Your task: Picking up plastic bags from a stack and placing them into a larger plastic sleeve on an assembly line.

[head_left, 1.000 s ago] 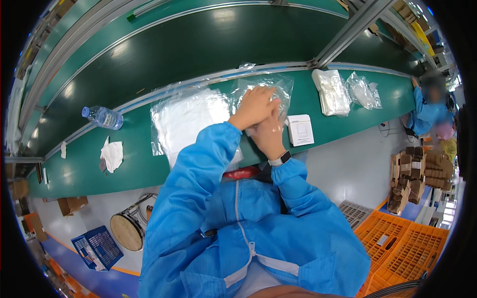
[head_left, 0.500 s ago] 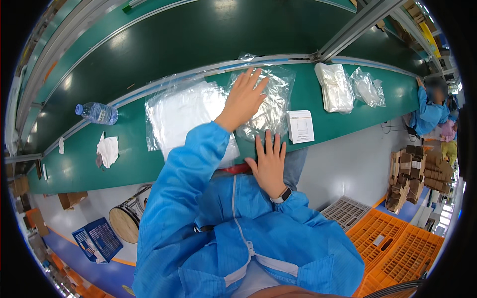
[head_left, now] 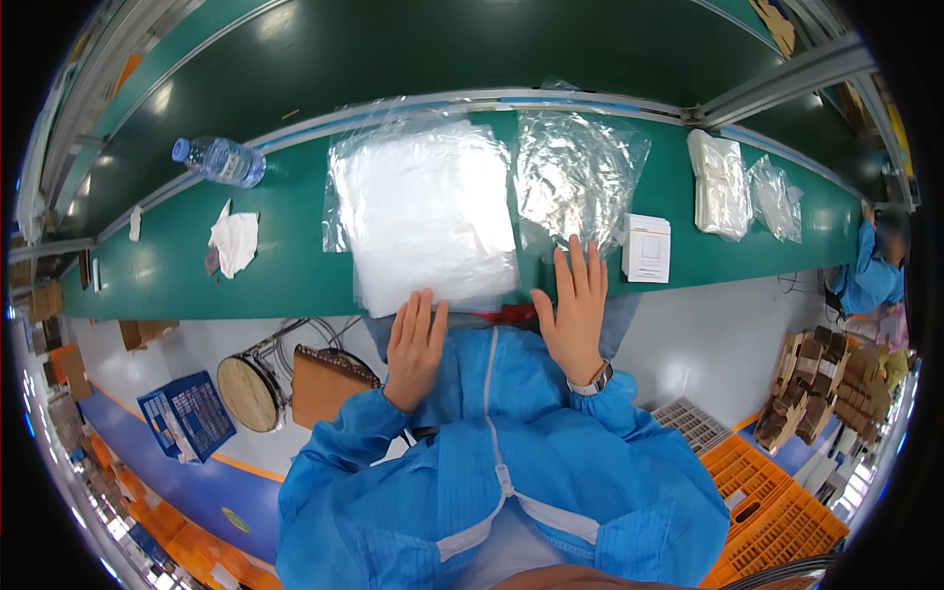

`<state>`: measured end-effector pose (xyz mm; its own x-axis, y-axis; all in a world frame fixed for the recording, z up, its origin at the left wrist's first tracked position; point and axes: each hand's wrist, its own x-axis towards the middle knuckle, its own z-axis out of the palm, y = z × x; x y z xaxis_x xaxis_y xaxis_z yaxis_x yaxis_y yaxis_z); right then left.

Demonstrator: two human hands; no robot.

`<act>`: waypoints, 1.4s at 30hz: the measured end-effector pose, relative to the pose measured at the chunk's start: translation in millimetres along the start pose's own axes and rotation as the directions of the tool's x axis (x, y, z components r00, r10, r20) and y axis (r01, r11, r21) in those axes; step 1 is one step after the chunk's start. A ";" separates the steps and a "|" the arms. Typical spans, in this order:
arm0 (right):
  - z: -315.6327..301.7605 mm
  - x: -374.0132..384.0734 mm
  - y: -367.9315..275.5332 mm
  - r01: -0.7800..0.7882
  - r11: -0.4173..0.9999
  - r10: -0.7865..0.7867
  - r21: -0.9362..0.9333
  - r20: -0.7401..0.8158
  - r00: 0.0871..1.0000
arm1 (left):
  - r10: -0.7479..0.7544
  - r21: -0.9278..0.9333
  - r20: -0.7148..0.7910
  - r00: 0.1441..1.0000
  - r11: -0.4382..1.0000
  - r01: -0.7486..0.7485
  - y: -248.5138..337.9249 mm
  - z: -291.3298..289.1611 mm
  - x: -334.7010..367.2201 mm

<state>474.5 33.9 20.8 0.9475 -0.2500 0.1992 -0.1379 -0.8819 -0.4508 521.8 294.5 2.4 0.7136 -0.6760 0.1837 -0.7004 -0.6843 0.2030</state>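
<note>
My left hand [head_left: 416, 349] and right hand [head_left: 575, 320] are released, fingers outstretched, at the bench [head_left: 295, 280]'s near edge. The white stack [head_left: 433, 216] and clear plastic [head_left: 575, 177] stretch toward its far edge; whether my fingertips touch them, I can't tell.

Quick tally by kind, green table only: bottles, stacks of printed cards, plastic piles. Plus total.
Bottle: 1
Stack of printed cards: 1
Plastic piles: 4 (large white stack, clear pile beside it, folded bundle, small clear bundle at far right)
Total: 6, each pile counted as one
</note>
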 end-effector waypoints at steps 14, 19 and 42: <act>-0.1 -20.9 -30.8 0.252 0.901 -0.248 0.353 -0.057 0.967 | -0.099 -0.306 -0.264 0.959 0.952 0.014 -35.0 -13.6 13.6; 13.7 -10.2 -54.4 -0.343 0.576 0.045 0.742 0.390 0.920 | -0.457 -0.774 0.170 0.873 0.487 0.406 -11.1 -27.5 51.5; 12.8 15.4 -53.6 -0.135 0.882 0.185 0.452 -0.069 0.980 | -0.500 -0.943 0.323 0.804 -0.095 0.319 -20.1 -20.5 63.9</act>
<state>500.1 82.5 36.8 0.8834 -0.4359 0.1718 -0.1187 -0.5629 -0.8180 581.7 270.7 29.8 0.9199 -0.2896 -0.2643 0.3056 0.1072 0.9461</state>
